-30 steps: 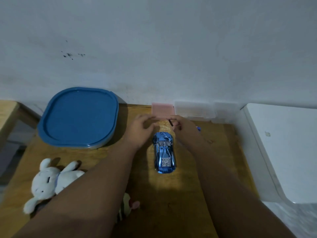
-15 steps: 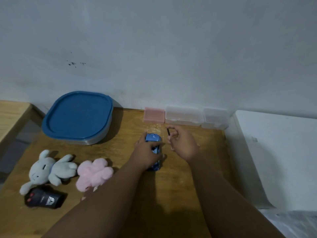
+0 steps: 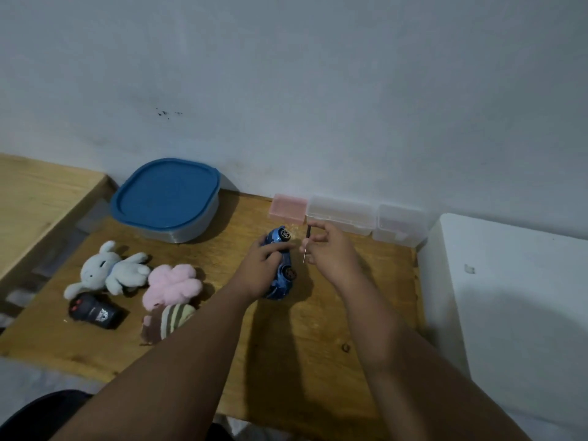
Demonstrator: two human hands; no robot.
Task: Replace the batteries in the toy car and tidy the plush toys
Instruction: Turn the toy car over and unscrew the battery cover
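Nearest on the wooden tabletop (image 3: 302, 345), at the left, lie a striped plush toy (image 3: 176, 316) and a black remote control (image 3: 92, 311). Just beyond them are a pink plush toy (image 3: 171, 286), touching the striped one, and a white rabbit plush (image 3: 108, 272) beside it.

Further in, near the middle, the left hand (image 3: 261, 268) has its fingers curled over the blue toy car (image 3: 280, 283) and grips it. The car is tipped onto its side with its wheels facing right, toward the other hand.

Just right of the car and apart from it, the right hand (image 3: 331, 249) pinches a thin dark screwdriver (image 3: 308, 232) between thumb and fingertips, holding it roughly upright with the slim shaft pointing down.

Against the wall stand a blue-lidded container (image 3: 165, 198) at the left, then a small pink box (image 3: 288, 208) and two clear boxes (image 3: 342, 214) in a row behind the hands.
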